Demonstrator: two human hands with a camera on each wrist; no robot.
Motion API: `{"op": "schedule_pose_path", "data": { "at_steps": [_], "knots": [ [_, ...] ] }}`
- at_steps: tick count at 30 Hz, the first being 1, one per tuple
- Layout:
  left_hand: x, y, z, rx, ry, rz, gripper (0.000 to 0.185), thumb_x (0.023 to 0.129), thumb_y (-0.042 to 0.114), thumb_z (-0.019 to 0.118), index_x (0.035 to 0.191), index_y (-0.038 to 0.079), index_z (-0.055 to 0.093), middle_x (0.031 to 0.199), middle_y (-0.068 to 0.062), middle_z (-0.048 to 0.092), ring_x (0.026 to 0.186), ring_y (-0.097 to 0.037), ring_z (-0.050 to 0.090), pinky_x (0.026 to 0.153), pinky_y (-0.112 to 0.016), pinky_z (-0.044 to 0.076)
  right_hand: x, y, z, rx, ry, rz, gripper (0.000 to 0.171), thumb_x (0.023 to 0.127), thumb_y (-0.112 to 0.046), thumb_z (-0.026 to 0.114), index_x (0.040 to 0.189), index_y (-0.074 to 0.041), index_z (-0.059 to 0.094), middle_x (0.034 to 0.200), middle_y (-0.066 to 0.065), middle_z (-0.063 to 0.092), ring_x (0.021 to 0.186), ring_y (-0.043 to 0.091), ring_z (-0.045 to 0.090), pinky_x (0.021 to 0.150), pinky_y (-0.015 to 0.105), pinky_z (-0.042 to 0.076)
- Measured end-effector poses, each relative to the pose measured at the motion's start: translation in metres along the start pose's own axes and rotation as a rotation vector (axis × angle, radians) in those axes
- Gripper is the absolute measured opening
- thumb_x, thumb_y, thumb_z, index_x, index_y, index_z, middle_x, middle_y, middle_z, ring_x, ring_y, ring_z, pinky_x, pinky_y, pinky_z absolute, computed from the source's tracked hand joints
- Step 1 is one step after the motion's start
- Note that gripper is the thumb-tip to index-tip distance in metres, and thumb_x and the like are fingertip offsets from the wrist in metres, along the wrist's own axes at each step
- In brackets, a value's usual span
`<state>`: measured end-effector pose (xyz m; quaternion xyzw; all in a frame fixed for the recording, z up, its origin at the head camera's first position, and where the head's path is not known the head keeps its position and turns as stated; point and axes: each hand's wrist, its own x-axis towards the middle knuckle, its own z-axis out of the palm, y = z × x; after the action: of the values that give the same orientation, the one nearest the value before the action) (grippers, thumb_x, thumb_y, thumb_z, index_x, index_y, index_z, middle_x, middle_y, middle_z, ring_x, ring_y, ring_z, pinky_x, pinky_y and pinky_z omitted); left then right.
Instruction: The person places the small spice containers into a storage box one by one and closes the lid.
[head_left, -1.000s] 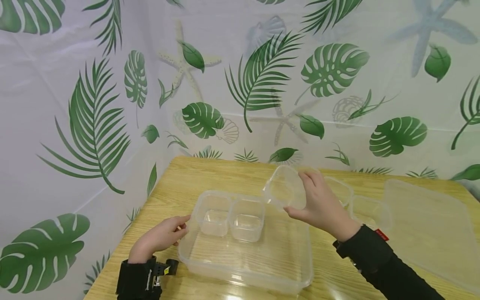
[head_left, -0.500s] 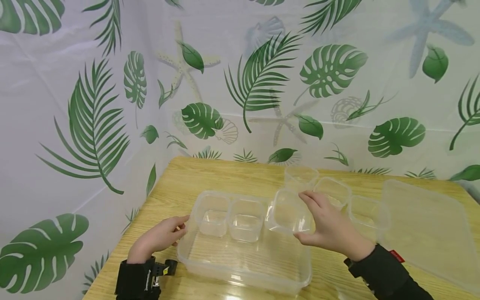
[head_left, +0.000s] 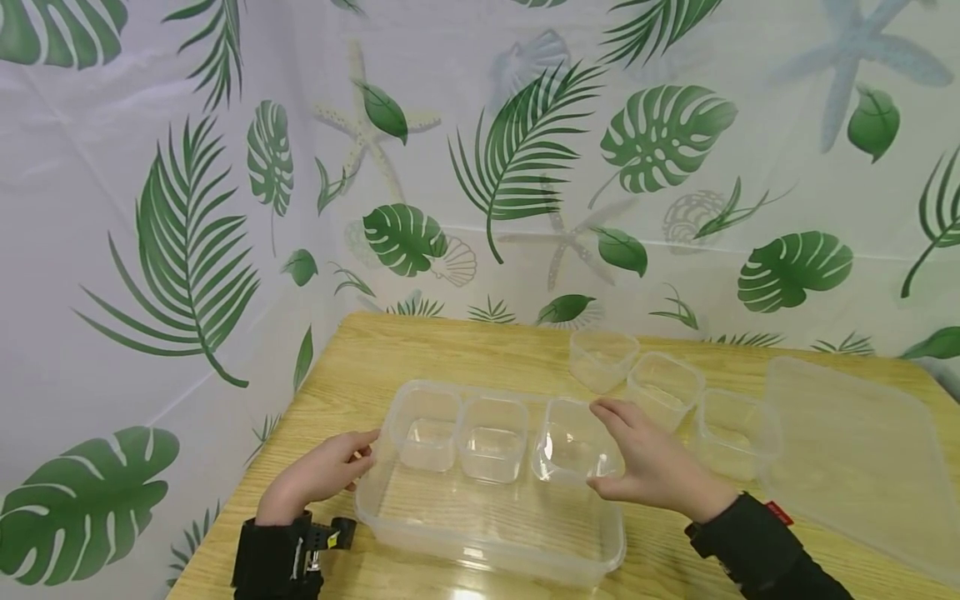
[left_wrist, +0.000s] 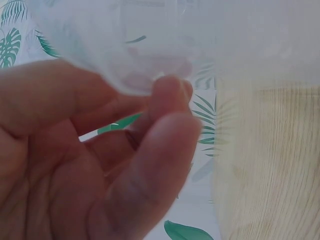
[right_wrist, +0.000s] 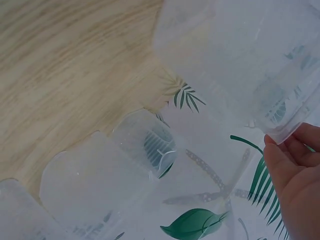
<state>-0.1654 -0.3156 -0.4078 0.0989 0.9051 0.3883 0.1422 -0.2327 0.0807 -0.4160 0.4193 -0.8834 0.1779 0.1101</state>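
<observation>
A large clear plastic container (head_left: 487,533) stands on the wooden table (head_left: 420,350). Three small clear cups sit in a row along its far side: left (head_left: 423,433), middle (head_left: 491,437) and right (head_left: 570,442). My right hand (head_left: 603,446) grips the right cup by its right side. In the right wrist view my fingertips (right_wrist: 280,150) pinch that cup's (right_wrist: 240,60) rim. My left hand (head_left: 360,458) holds the big container's left wall. The left wrist view shows its curled fingers (left_wrist: 165,110) against the blurred clear plastic (left_wrist: 200,40).
Three more small clear cups stand on the table behind and right of the container: (head_left: 600,358), (head_left: 663,387), (head_left: 731,429). A large clear lid (head_left: 855,458) lies flat at the far right. A leaf-print curtain (head_left: 187,250) closes off the back and left.
My right hand brought the third small cup down from above the container's far edge and set it in beside the other two. The left hand stayed on the container's left wall.
</observation>
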Motion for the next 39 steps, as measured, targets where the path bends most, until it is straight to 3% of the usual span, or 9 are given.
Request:
{"op": "schedule_pose_path", "data": {
  "at_steps": [14,34,39],
  "knots": [
    [0.001,0.002,0.000,0.017,0.005,-0.015,0.043,0.092,0.005,0.044,0.131,-0.010,0.034,0.093,-0.014,0.053,0.063,-0.017,0.048,0.054,-0.031,0.043,0.007,0.006,0.015,-0.008,-0.037,-0.015,0.079,0.069,-0.036,0.072,0.123,0.013,0.042,0.119,0.025,0.044,0.108,0.036,0.044,0.083,0.044,0.042],
    [0.000,0.003,0.000,0.016,0.018,-0.036,0.043,0.092,0.005,0.044,0.132,-0.009,0.035,0.096,-0.016,0.053,0.067,-0.019,0.051,0.057,-0.031,0.045,0.012,-0.001,0.012,-0.012,-0.200,0.062,0.075,0.076,-0.036,0.066,0.127,0.012,0.038,0.125,0.026,0.039,0.113,0.038,0.040,0.087,0.045,0.038],
    [0.000,0.004,0.001,0.024,0.017,-0.033,0.043,0.092,0.005,0.044,0.132,-0.008,0.034,0.094,-0.015,0.053,0.064,-0.018,0.049,0.054,-0.029,0.043,0.012,-0.001,0.013,-0.026,-0.198,0.061,0.075,0.076,-0.036,0.066,0.127,0.012,0.038,0.126,0.026,0.039,0.114,0.038,0.039,0.087,0.045,0.038]
  ]
}}
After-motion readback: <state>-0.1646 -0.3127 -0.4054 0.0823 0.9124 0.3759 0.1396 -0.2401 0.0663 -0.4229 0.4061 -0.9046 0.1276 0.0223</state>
